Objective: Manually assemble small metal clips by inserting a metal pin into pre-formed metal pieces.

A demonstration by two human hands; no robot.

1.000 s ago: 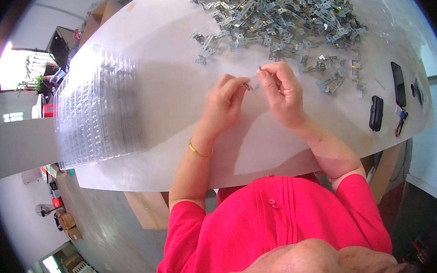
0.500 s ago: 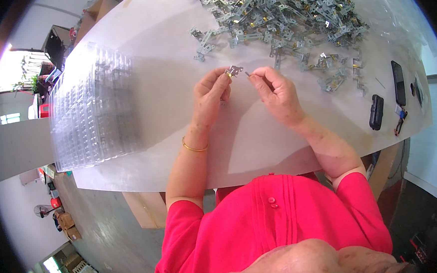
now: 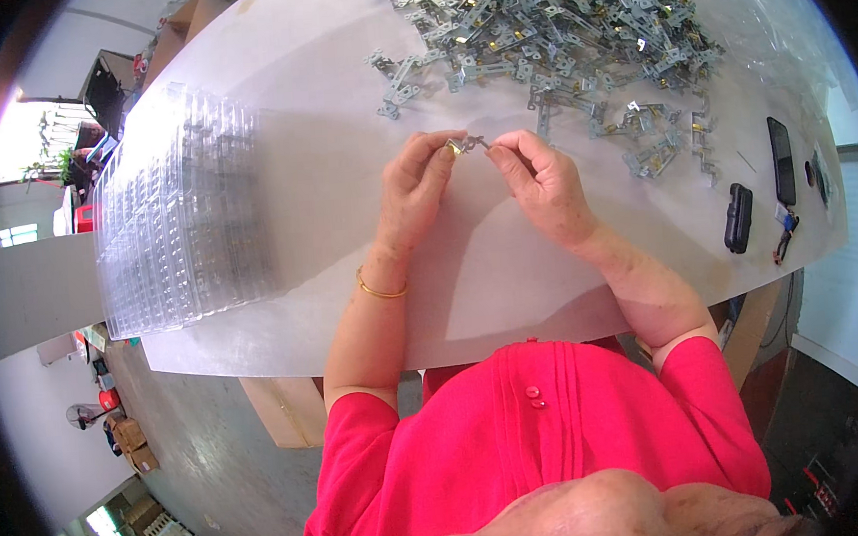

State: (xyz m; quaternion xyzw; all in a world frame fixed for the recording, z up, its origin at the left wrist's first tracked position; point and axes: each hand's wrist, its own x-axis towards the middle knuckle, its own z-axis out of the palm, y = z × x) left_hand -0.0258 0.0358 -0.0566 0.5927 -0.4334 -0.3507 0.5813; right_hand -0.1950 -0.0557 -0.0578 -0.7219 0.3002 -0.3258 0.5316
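Note:
Above the white table (image 3: pixel 334 156), my left hand (image 3: pixel 410 191) pinches a small metal bracket (image 3: pixel 468 146) between thumb and fingertips. A brassy bit shows on the bracket beside my left thumb. Close on its right, my right hand (image 3: pixel 549 190) is closed in a pinch on a short, thin dark piece (image 3: pixel 485 145), whose tip meets the bracket's right end. Whether that thin piece is a tool or a part is too small to tell. Beyond my hands lies a heap of grey metal brackets (image 3: pixel 552 34), some with brass pieces.
Clear plastic trays (image 3: pixel 185 214) stand stacked at the left. Several loose brackets (image 3: pixel 653 156) lie off the heap to the right. Near the right edge are a black case (image 3: pixel 738 218), a phone (image 3: pixel 782 158) and a small keyring (image 3: pixel 786 231). Clear plastic film (image 3: pixel 788 30) spreads at the far right.
The bracket in my left hand has turned and shifted slightly right. The gap between it and the thin piece in my right hand has closed.

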